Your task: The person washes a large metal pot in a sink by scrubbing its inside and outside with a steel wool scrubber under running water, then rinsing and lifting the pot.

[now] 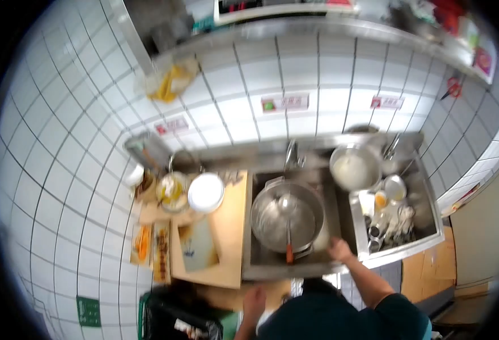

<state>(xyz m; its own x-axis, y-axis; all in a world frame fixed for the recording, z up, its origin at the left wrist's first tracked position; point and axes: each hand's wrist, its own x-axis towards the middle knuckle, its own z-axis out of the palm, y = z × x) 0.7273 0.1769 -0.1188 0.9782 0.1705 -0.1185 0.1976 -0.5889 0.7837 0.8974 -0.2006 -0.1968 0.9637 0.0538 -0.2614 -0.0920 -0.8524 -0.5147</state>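
A large metal pot point(269, 226) sits in the middle sink basin. Inside it rests a ladle point(288, 229) with an orange-brown handle end that lies over the near rim. Just right of the pot, at the basin's front right, is my right hand point(340, 249). Its fingers look curled, and motion blurs them. Beside the fingers is a pale smear point(321, 242) whose kind I cannot make out. My left hand point(255, 299) hangs low in front of the counter edge, loosely closed, with nothing visible in it.
A metal bowl with whitish contents point(354, 168) stands behind the right basin point(422, 233), which holds several cups and utensils. To the left are a wooden board point(232, 226), a white round container point(206, 192) and a tray point(197, 246). A faucet point(292, 154) rises behind the pot.
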